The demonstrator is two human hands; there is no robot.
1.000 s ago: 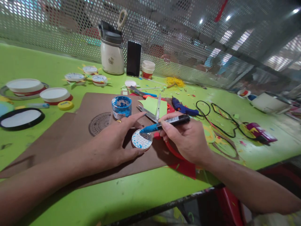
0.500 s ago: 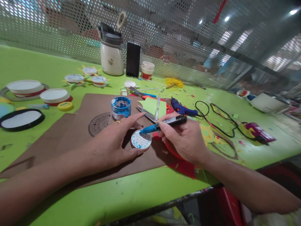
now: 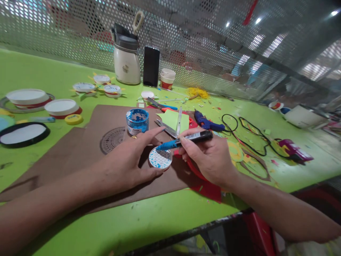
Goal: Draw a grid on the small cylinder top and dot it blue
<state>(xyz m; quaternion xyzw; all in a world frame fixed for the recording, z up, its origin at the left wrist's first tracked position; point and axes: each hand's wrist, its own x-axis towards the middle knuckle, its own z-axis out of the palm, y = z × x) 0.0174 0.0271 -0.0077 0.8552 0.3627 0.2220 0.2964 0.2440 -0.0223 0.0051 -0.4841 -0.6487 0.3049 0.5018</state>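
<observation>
My left hand curves around a small white disc, thumb and fingers at its rim. Black grid lines and blue dabs mark the disc's top. Held like a pen in my right hand is a black marker whose front end is coated in blue paint. Its blue tip rests at the far-left edge of the disc. Just beyond my left fingers stands an open jar of blue paint, smeared inside. Under the disc lies a brown board with a printed round dial.
Scissors, a craft knife and light green paper lie behind the hands. A blue glue gun with a looped cord is to the right. White lids, a bottle and an upright phone stand farther back.
The marker's blue tip has shifted slightly left across the disc, toward its far-left edge. My left hand stays in place around the disc.
</observation>
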